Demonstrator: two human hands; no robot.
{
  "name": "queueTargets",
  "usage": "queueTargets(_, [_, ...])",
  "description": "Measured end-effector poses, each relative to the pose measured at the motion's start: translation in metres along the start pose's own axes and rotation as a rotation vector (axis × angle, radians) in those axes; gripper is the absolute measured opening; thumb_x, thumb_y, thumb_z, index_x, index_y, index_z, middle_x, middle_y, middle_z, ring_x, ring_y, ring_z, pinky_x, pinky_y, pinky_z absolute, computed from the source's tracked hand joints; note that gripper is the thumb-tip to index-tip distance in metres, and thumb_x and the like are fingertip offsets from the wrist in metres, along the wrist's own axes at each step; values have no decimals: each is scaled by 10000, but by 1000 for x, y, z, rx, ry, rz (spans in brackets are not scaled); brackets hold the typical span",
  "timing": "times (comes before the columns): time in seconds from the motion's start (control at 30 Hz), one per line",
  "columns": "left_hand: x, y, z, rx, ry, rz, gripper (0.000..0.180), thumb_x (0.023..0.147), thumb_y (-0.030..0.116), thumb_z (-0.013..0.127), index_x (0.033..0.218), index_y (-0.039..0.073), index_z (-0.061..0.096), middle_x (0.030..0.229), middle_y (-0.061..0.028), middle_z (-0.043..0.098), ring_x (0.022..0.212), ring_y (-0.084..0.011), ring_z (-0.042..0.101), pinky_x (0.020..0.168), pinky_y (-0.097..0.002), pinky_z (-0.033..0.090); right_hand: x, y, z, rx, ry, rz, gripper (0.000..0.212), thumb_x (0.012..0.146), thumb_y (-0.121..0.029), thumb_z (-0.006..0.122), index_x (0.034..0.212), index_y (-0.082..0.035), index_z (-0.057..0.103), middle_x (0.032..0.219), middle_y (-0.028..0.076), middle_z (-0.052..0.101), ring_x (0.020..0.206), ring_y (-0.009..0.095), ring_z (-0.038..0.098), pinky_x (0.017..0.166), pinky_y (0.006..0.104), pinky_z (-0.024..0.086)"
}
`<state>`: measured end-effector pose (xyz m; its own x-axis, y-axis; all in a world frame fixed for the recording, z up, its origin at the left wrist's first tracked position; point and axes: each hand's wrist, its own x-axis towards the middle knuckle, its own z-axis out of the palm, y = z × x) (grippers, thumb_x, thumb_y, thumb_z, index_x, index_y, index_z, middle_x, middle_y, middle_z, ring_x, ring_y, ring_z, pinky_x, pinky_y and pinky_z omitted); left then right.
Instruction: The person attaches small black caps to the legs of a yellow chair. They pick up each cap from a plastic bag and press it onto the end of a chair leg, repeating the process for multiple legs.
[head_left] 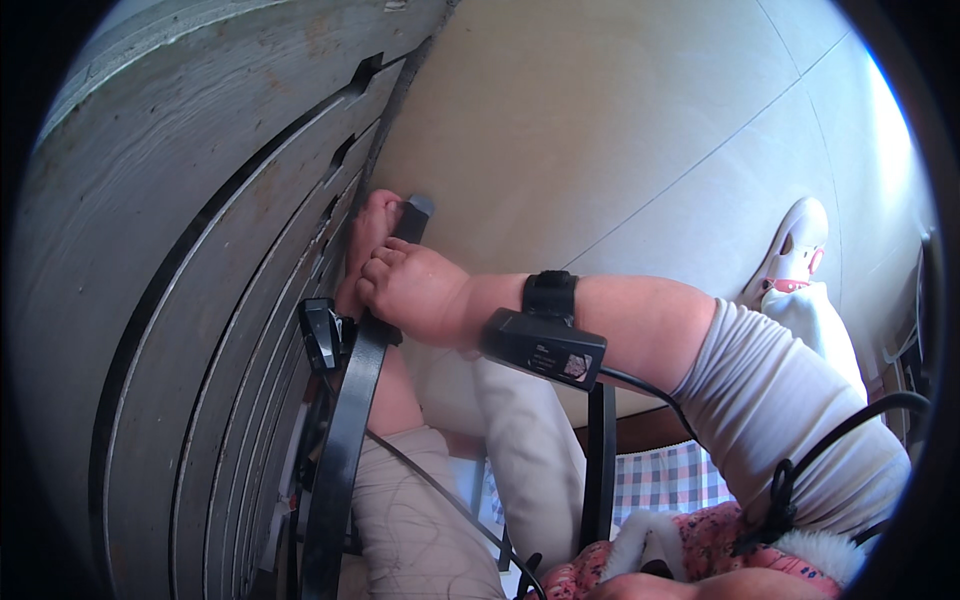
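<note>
A long black bar with a grey end cap slants up from the lower edge, beside a grey slatted panel. My left hand is closed near its capped end, close to the panel, with some fingers hidden. Just below it my right hand has its fingers curled over the same bar. My right forearm comes in from the right, and my left forearm runs partly behind the bar. Black strapped devices sit on both wrists, one on the right and another by the left.
The tall panel with dark gaps and notches fills the left side. Pale tiled floor lies beyond my hands. A white shoe rests on it at the right. Cables run along my arms. A black upright and checked cloth are below.
</note>
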<state>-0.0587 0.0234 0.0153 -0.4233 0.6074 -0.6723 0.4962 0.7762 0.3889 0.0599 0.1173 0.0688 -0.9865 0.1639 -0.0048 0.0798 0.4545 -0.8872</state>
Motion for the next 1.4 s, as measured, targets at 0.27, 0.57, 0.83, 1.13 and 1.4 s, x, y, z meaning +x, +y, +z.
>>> queueTargets(0.27, [-21, 14, 38, -147, 432, -81, 130, 938, 119, 507, 1059, 79, 532, 978, -86, 594, 885, -184, 547, 784, -295, 447, 0, 2, -4, 39, -46, -10, 226, 634, -152, 633, 835, -56, 594, 877, 89, 615, 923, 258, 605, 924, 354, 462])
queueTargets(0.57, [1, 4, 3, -1068, -38, -454, 149, 954, 131, 534, 1031, 22, 600, 1017, -54, 607, 905, -87, 558, 806, -234, 463, -1, 1, -3, 12, -65, -31, 220, 682, -152, 615, 873, -46, 646, 887, 89, 650, 909, 252, 616, 848, 365, 471])
queueTargets(0.83, [8, 5, -5, -830, -223, -548, 246, 925, 265, 605, 1079, 74, 620, 945, 7, 618, 882, -93, 545, 817, -262, 435, -3, 1, -3, 125, 38, 32, 255, 679, -105, 624, 925, -43, 644, 895, 101, 642, 929, 275, 601, 878, 372, 469])
queueTargets(1.13, [12, -15, 4, -974, -244, -467, 278, 946, 204, 556, 1145, 15, 602, 968, -71, 671, 807, -136, 653, 716, -234, 530, -61, 48, -6, 784, 14, 966, 363, 867, -53, 511, 1224, 8, 525, 1038, 157, 640, 918, 238, 635, 837, 326, 496])
queueTargets(1.4, [-3, 52, -24, -1032, -190, -743, 297, 882, 279, 640, 1012, 13, 619, 859, -112, 663, 699, -151, 650, 649, -259, 556, -20, 72, 10, 1530, 267, 1355, 310, 960, -195, 445, 1107, 27, 604, 883, 74, 629, 750, 160, 592, 712, 282, 488])
